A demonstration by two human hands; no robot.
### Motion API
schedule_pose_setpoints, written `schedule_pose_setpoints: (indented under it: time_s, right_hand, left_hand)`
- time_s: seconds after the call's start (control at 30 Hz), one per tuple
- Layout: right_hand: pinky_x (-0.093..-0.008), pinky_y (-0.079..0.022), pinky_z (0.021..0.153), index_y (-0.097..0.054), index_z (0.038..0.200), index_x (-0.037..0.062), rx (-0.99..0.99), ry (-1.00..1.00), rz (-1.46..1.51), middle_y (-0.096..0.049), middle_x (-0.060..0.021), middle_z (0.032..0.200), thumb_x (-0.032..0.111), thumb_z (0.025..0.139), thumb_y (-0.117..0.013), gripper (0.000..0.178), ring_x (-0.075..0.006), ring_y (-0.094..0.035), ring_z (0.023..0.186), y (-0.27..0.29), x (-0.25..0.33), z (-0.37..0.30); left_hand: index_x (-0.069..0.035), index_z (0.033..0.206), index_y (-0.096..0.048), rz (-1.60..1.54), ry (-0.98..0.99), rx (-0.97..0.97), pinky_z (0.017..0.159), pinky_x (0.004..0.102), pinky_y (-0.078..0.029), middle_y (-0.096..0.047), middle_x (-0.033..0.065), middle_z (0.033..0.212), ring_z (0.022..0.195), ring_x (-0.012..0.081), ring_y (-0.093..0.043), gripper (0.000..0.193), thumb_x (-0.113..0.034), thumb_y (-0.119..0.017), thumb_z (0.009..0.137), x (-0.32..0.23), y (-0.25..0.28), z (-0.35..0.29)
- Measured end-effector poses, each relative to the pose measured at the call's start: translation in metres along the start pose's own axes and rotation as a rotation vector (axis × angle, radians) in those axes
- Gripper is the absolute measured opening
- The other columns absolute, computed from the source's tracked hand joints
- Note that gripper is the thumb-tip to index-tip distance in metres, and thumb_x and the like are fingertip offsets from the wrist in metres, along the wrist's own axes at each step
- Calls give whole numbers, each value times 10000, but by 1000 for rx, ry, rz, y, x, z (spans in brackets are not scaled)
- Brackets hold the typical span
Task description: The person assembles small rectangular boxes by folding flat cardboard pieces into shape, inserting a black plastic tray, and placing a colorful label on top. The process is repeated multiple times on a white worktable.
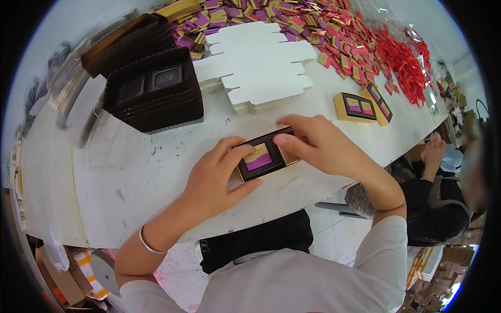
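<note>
A small black-trayed box (269, 167) lies on the table before me, slightly tilted to the right. Its left compartment holds a gold-and-purple wrapped square (258, 158); a gold surface shows in the right one, partly covered by my fingers. My left hand (213, 175) grips the box's left end, thumb along the near edge and fingers over the far corner and the wrapped square. At the right end, my right hand (317, 143) is closed round it, thumb over the tray and index finger by the far edge. Whether it also pinches a loose piece is hidden.
Nested black plastic trays (154, 94) stand at the left, beside stacked flat white cartons (261, 62). Behind spreads a heap of wrapped squares (292, 21), with red ribbon (404, 65) at right. Two filled gold boxes (355, 108) stand nearby. Another person (436, 203) sits at right.
</note>
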State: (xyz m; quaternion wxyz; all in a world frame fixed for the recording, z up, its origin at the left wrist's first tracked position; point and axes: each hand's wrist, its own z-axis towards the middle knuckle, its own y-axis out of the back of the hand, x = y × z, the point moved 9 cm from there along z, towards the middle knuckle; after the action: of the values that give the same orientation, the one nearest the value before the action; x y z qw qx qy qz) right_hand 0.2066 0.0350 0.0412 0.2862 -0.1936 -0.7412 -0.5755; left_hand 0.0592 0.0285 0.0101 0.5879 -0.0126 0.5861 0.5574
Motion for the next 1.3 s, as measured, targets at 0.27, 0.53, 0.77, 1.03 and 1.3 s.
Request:
schedule_pose_setpoints:
  time_s: [0.27, 0.53, 0.77, 1.03, 1.3]
  right_hand:
    - [-372, -481, 879, -626, 1178, 48, 124, 582, -162, -520, -167, 1240, -54, 751, -672, 442, -317, -540, 1074, -5, 4, -32]
    - [-367, -504, 787, -661, 1037, 11, -85, 628, -275, -603, -114, 1093, -2, 722, -717, 320, -306, -576, 967, -1, 14, -37]
    - [-374, -521, 694, -638, 914, -49, -424, 916, -617, -639, -150, 917, 86, 721, -741, 258, -287, -623, 830, -18, 33, -85]
    - [-342, -435, 616, -665, 901, 7, -265, 609, -476, -513, -73, 821, 112, 711, -762, 238, -238, -525, 740, -13, 23, -43]
    - [-276, -374, 819, -639, 818, 73, -185, 220, 397, -401, -45, 946, 13, 780, -721, 109, -176, -424, 920, -13, -40, -12]
  left_hand:
    - [-60, 1136, -550, -4, -4, -5, 736, 373, -491, -520, 103, 1159, 853, 269, -598, 477, -254, -763, 754, 0, -2, 1]
    - [-65, 1125, -558, 4, 9, 6, 730, 363, -489, -522, 91, 1151, 829, 258, -599, 473, -262, -766, 749, 1, -3, 0]
    - [-68, 1111, -566, 18, -38, -1, 727, 354, -484, -536, 73, 1121, 834, 251, -592, 478, -259, -777, 727, -5, -2, 1]
    - [-72, 1110, -568, 30, -29, 4, 725, 356, -483, -539, 66, 1110, 828, 254, -584, 485, -251, -782, 714, -6, -2, 0]
    - [-76, 1105, -575, 8, 9, 3, 728, 360, -487, -540, 72, 1112, 856, 257, -586, 477, -247, -782, 711, -3, -5, 2]
